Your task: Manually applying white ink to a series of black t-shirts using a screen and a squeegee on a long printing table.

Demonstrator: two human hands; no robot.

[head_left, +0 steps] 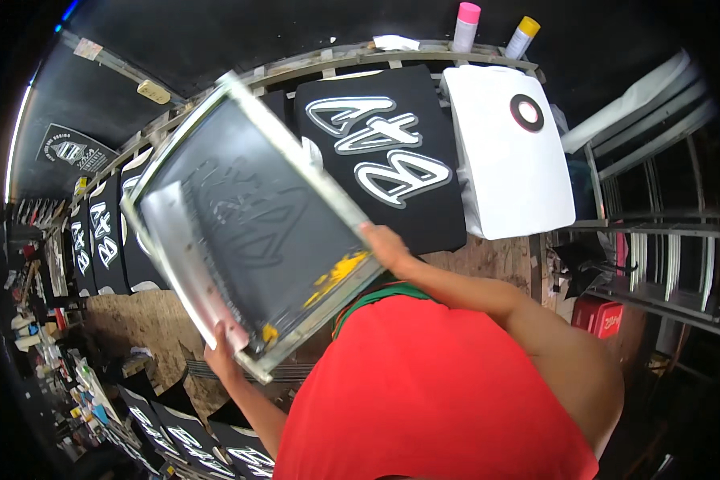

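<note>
A screen-printing frame (290, 146) is tilted in the air before me, held in both bare hands. Its dark mesh carries a faint outline of lettering, yellow patches near the close end, and a silvery-grey band along the left side. My left hand (222, 352) is closed on the near left corner. My right hand (386, 246) grips the right edge near its close end. Just beyond lies a black printed shirt (436, 208) with white, grey-edged lettering. Beside it, a white-covered board (508, 184) bears a dark tape roll (515, 112).
Two spray cans, one pink-capped (466, 28) and one yellow-capped (522, 38), stand at the back ledge. More black printed shirts (104, 232) lie left, others (188, 436) at lower left. A metal rack (656, 200) and red box (597, 317) are at right.
</note>
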